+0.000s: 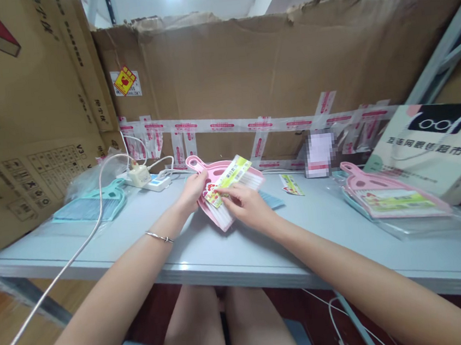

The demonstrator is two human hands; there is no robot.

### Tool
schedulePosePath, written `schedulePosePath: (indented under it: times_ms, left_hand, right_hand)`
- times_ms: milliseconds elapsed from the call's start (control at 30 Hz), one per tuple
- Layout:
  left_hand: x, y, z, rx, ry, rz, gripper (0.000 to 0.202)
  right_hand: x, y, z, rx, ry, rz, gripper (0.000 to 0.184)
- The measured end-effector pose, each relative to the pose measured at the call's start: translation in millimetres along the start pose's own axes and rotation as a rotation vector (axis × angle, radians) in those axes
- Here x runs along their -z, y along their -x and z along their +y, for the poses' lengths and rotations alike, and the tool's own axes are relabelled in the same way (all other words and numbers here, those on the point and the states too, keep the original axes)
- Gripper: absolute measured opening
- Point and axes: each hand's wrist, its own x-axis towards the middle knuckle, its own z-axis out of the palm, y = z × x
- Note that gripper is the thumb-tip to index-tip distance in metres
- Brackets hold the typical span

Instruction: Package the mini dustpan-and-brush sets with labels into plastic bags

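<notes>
A pink mini dustpan with a white-bristled brush point(218, 195) is held just above the pale blue table point(206, 252), near its middle. My left hand point(193, 191) grips the set at its left side, fingers closed round the handle end. My right hand point(245, 204) pinches a yellow-green label card point(228, 179) that lies across the brush. A thin bracelet sits on my left wrist.
A teal dustpan set in clear plastic point(94, 204) lies at the left. A bagged pink set point(389, 195) lies at the right beside a printed box point(433, 145). A power strip point(149, 180) with white cables sits at the back. A loose label point(291, 184) lies nearby. Cardboard walls surround the table.
</notes>
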Motion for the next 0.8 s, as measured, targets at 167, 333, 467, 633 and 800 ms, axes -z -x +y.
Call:
schedulePosePath:
  times_ms: [167,333,467,633,800]
  left_hand:
    - [1.7,-4,-2,0.026,0.019,-0.011,0.013]
    - [4.9,-3,1,0.079,0.043,-0.071,0.018]
    - [8.0,3,8,0.052,0.050,-0.207,0.030]
    - [14.1,5,10,-0.033,-0.069,-0.445,0.046]
    - [15.3,4,11,-0.001,-0.112,-0.404,0.050]
  right_hand:
    - [4,3,1,-0.001,0.119,0.024,0.029]
    - [6,2,5,0.129,0.262,0.050,0.029]
    - [7,3,8,0.142,0.349,0.061,0.030]
    - [8,3,12,0.110,0.312,0.043,0.029]
    - [12,-3,14,0.047,0.152,0.313,0.024]
